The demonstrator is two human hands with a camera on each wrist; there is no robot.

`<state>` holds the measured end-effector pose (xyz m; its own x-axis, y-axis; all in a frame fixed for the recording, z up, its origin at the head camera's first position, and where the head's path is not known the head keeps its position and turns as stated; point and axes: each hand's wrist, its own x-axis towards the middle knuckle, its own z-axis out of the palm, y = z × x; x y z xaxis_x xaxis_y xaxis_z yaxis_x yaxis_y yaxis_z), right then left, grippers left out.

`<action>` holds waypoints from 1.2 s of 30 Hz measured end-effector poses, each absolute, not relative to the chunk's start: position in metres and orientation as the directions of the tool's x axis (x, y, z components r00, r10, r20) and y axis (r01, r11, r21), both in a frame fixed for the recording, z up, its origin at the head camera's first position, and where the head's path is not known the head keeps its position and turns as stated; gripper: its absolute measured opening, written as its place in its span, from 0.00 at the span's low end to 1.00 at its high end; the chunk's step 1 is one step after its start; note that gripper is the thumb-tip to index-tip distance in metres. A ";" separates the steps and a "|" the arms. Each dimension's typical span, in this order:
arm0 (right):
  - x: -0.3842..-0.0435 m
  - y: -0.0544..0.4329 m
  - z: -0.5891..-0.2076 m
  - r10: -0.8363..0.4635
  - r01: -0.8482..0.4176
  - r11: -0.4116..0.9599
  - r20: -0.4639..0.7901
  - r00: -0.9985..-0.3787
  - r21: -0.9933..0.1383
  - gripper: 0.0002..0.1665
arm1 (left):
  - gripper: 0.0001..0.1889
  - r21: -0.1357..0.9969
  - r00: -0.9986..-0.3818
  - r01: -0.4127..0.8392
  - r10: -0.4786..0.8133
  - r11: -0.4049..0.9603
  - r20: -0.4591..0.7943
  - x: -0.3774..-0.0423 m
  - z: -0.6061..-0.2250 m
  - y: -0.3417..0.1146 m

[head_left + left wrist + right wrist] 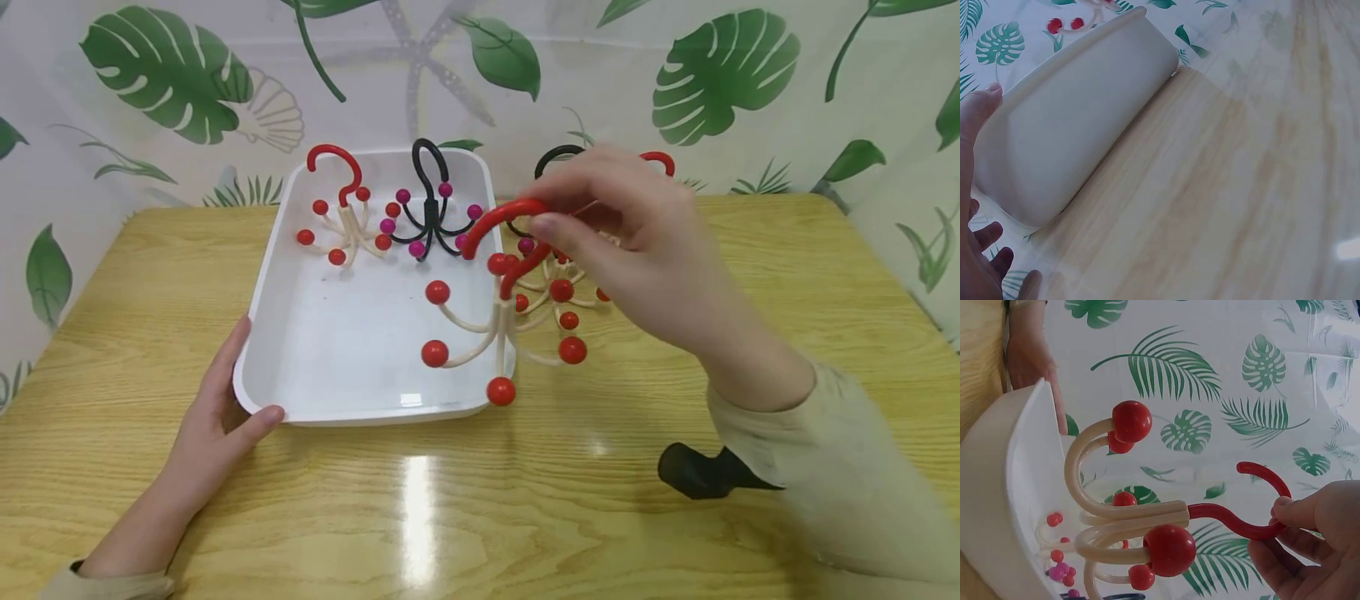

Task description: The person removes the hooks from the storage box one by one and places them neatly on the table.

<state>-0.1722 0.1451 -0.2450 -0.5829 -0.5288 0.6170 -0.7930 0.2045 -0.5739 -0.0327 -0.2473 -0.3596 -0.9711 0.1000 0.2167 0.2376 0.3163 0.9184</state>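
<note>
My right hand (633, 242) pinches the red curved top of a ball-tipped hook (504, 312) between thumb and fingers. This hook has cream prongs ending in red balls and hangs upright above the right front of a white tray (360, 414). In the right wrist view, the red hook end (1266, 531) lies between thumb and fingers. My left hand (217, 417) rests at the tray's left front corner, thumb at the rim, other fingers extended along the outside. Inside the tray, towards the back, stand a red-and-cream hook (347, 225) and a black hook (431, 212) with magenta balls.
Right of the tray, more hooks stand on the wooden table (525, 517), partly behind my right hand; a black hook top (558, 154) and a red hook top (660, 158) show. A black object (697, 471) sits by my right sleeve. A leaf-patterned cloth (585, 67) hangs behind.
</note>
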 end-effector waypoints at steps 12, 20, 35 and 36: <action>-0.119 0.173 -0.200 -0.327 -0.704 0.375 0.624 -0.710 -0.604 0.12 | 0.47 0.932 -0.969 0.243 0.105 0.268 0.223 -0.033 -0.359 -0.245; -0.123 0.202 -0.193 -0.252 -0.684 0.478 0.660 -0.708 -0.551 0.12 | 0.47 0.935 -0.970 0.240 0.104 0.259 0.220 -0.033 -0.360 -0.246; -0.159 0.237 -0.217 -0.042 -0.401 0.563 0.460 -0.887 -0.723 0.12 | 0.47 0.928 -0.969 0.246 0.104 0.282 0.225 -0.033 -0.360 -0.246; -0.162 0.239 -0.219 -0.038 -0.386 0.553 0.441 -0.897 -0.738 0.12 | 0.47 0.926 -0.969 0.247 0.105 0.285 0.226 -0.033 -0.360 -0.247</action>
